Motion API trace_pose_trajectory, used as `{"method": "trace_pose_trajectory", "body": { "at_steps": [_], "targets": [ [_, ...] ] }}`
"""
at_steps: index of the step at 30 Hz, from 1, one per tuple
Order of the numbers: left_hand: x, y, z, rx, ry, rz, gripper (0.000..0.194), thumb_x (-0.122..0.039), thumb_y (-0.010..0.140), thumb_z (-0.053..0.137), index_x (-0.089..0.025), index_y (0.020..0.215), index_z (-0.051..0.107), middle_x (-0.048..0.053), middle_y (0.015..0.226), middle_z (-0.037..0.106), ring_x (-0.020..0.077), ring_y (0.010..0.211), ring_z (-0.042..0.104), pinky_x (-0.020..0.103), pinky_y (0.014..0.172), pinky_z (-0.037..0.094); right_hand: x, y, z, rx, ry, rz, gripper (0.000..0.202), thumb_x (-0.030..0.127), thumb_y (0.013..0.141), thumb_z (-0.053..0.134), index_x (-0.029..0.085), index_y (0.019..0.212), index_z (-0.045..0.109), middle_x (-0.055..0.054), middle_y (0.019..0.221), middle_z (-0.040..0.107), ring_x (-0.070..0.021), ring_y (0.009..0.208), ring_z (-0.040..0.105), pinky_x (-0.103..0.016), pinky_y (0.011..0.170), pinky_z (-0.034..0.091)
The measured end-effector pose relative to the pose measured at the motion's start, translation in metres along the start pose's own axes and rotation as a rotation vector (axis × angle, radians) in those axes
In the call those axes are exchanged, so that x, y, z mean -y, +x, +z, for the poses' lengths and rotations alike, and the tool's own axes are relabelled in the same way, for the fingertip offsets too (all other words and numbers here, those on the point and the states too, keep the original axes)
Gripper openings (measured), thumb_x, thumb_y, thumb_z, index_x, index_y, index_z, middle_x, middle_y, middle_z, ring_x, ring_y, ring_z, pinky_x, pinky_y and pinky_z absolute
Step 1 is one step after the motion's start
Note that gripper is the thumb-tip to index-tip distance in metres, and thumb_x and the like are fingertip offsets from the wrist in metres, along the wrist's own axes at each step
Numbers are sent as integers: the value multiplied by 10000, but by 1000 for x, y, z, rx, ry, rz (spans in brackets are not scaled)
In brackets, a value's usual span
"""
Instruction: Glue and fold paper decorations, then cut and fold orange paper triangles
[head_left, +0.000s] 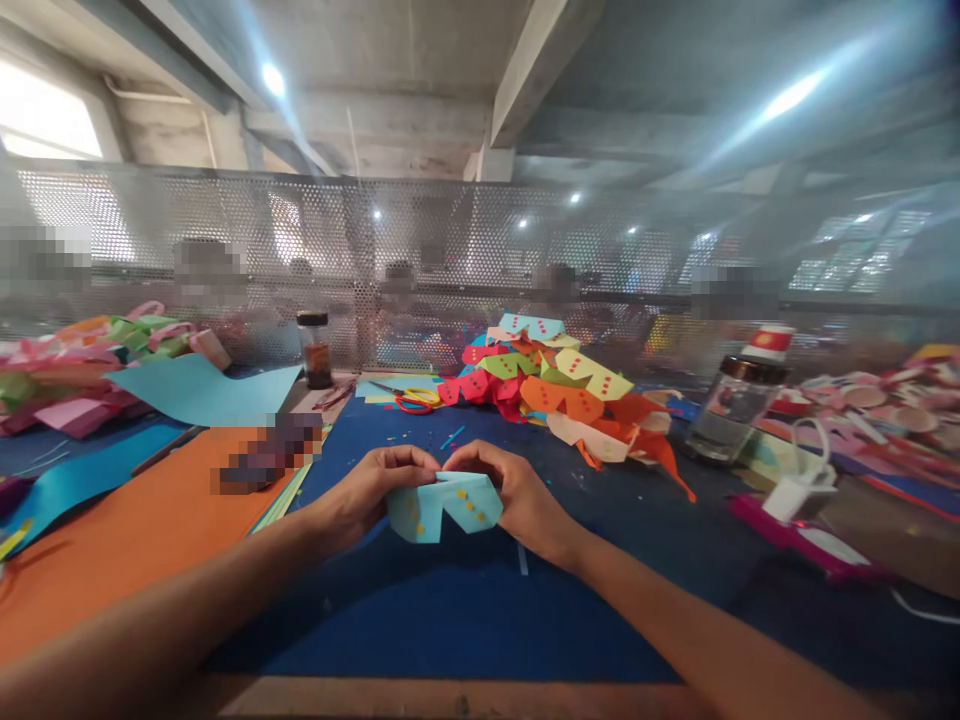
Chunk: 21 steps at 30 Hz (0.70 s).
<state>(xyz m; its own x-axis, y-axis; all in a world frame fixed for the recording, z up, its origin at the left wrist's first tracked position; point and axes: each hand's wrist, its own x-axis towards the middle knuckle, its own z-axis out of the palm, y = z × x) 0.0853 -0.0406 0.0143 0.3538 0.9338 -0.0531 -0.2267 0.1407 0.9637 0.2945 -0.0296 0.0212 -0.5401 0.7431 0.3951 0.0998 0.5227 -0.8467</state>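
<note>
Both hands closed on the light blue folded paper (444,507), held just above the blue mat (465,620), in front of the pile of coloured paper pieces (559,390). Left hand (367,495) pinching the left top edge, right hand (510,495) the right (fingertips meeting). Better to press the crease evenly, edges kept aligned.

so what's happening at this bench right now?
A person is holding a light blue folded paper piece with both hands, the left hand and right hand pinching its top edge above a dark blue mat. Behind it lies a pile of folded paper pieces in red, orange, green and yellow. Scissors lie beside the pile, an orange sheet at left, a glass bottle at right.
</note>
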Motion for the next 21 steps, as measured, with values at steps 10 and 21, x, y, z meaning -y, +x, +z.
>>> {"method": "trace_pose_trajectory", "body": {
  "at_steps": [10,21],
  "targets": [
    [0,-3,-3,-2,28,1,385,-413,653,889,-164,897,727,15,738,684,108,563,603,212,517,465,-4,0,0,-85,-57,-65,165,197,817,719,211,973,668,-10,909,714,-156,804,664,-246,672,501],
    [-1,-4,-5,0,113,63,347,-399,645,904,-148,811,731,9,712,677,104,586,587,215,564,453,1,0,3,-73,-50,-9,211,411,874,705,215,945,674,-25,882,718,-172,784,667,-291,687,521]
  ]
}}
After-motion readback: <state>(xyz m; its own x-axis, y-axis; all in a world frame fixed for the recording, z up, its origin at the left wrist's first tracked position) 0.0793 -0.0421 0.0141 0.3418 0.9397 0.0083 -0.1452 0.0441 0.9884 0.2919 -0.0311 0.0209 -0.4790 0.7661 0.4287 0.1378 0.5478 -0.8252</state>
